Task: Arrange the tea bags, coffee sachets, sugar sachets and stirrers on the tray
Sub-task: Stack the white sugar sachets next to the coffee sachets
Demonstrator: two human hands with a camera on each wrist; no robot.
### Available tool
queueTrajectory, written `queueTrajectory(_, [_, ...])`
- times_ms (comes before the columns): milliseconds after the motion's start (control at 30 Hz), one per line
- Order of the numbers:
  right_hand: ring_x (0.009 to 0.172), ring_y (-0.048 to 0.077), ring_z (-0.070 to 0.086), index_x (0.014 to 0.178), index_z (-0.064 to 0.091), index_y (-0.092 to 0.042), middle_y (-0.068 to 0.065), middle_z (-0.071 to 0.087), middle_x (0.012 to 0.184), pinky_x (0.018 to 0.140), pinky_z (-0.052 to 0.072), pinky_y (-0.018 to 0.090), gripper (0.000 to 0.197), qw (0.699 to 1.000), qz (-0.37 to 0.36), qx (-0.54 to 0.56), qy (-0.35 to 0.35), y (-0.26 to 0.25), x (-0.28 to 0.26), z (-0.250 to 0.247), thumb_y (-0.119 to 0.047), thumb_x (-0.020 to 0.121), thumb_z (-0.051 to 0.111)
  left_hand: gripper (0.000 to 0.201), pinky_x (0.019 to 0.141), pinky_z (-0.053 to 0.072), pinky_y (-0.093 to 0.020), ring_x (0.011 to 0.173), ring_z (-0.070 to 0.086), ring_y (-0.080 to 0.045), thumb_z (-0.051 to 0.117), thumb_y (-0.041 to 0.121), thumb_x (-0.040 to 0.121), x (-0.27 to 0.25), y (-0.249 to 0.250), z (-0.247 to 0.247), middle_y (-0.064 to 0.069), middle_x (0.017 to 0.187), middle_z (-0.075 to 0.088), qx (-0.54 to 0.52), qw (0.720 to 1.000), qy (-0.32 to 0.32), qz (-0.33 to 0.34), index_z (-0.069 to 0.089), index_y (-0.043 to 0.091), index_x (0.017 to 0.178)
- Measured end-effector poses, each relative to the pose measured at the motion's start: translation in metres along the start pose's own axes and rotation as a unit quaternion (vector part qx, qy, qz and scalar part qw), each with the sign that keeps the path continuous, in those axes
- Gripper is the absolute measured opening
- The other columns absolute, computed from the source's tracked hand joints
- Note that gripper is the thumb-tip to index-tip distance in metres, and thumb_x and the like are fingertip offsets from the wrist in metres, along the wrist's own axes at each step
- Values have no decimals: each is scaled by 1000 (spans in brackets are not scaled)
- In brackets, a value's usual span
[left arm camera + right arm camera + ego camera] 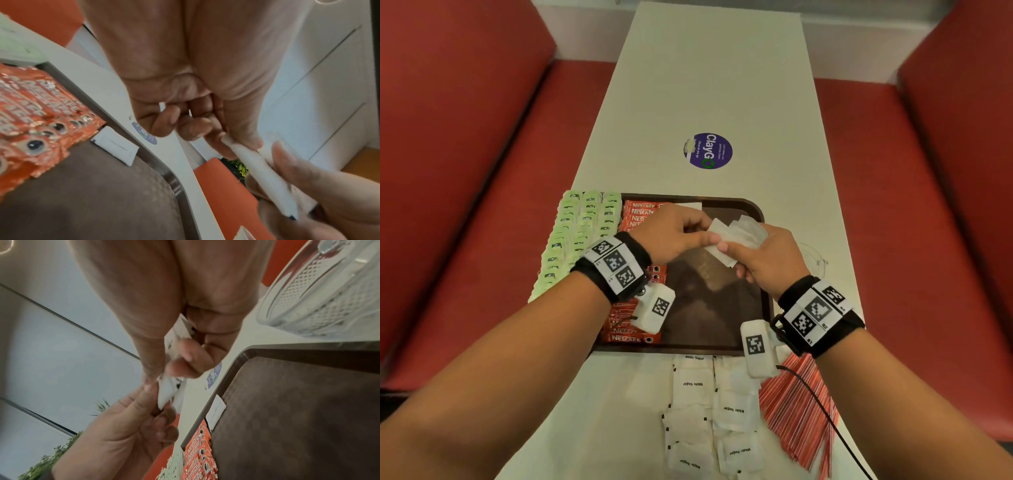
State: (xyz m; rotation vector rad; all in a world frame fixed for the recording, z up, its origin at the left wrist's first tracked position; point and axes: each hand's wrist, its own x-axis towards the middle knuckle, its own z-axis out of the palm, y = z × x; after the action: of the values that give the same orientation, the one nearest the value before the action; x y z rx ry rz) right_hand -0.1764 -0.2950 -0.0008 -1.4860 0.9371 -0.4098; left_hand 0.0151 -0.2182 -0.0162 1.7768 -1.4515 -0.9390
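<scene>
Above the brown tray (756, 308), my right hand (726, 248) grips a fanned bunch of white sugar sachets (743, 231). My left hand (705, 236) pinches the near-left sachet of that bunch. The left wrist view shows the bunch (267, 175) edge-on between both thumbs. One sugar sachet (690, 205) lies flat at the tray's far edge. Red Nescafe coffee sachets (635, 212) run in a column down the tray's left part, with green tea bags (578, 233) in rows left of them. More sugar sachets (705, 411) and red-and-white stirrers (801, 411) lie on the table near me.
A clear glass dish (815, 260) stands on the white table (715, 85) just right of the tray. A purple round sticker (707, 150) lies beyond the tray. Red bench seats (482, 205) flank the table on both sides.
</scene>
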Motion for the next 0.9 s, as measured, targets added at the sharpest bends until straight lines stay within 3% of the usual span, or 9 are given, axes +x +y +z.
queueTrajectory(67, [43,12,52,99,67,-10,12,60,59,43,41,20,13,999,-11,-28,11,1,1,-1,-21,93,71,4,73,48,-20,74,62,-1,71,31,90,0,-9,-5,15,78,69,-13,999,21,-37,71,28,87])
queueTrajectory(133, [44,11,51,100,65,-12,14,60,61,47,43,20,8,999,-7,-40,22,2,1,-2,-20,98,62,12,85,52,-29,89,68,-9,72,27,90,5,-21,-13,7,93,73,-18,993,83,-84,70,21,100])
queueTrajectory(200, [45,13,52,98,63,-14,18,59,64,48,43,21,7,999,0,-28,20,1,0,-3,-15,100,57,16,80,50,-29,88,65,-13,71,28,90,17,-36,-20,4,94,70,40,978,149,-137,66,20,103])
queueTrajectory(267, [47,14,53,99,63,-13,19,59,66,48,44,22,9,1000,7,-21,11,1,-2,-3,-10,100,54,17,75,46,-27,82,60,-12,70,31,90,31,-46,-25,6,88,66,117,960,171,-189,64,20,101])
queueTrajectory(400, [44,8,54,107,62,-8,21,58,69,45,45,18,12,1000,12,-23,-5,-2,-8,-3,-7,100,52,16,79,45,-28,97,62,-23,72,35,87,58,-50,-20,-1,98,66,198,940,140,-238,63,22,87])
queueTrajectory(567, [42,5,53,114,60,-5,21,58,70,44,45,16,16,1000,11,-21,-9,-6,-11,-6,-6,101,50,23,75,47,-28,99,64,-26,71,33,86,73,-52,-7,-3,103,71,244,926,105,-269,72,13,97])
queueTrajectory(733, [46,8,55,105,62,-11,19,60,68,49,46,18,10,999,6,-33,-10,-6,-8,-6,-10,101,52,36,87,54,-37,101,64,-28,72,36,85,72,-56,-3,-9,107,69,247,920,105,-284,68,8,107])
queueTrajectory(833, [53,16,58,99,61,-17,18,61,69,50,48,21,10,1000,14,-22,-12,-4,-5,-3,-12,101,53,34,82,51,-34,99,61,-25,74,32,84,69,-58,-5,-6,111,65,236,930,120,-256,62,16,111])
queueTrajectory(900, [57,19,59,103,61,-17,18,61,71,50,48,23,10,1000,17,-13,-15,-3,-4,-1,-11,100,53,41,80,48,-32,102,59,-24,78,35,81,68,-58,-5,-5,115,63,262,929,97,-241,60,21,115])
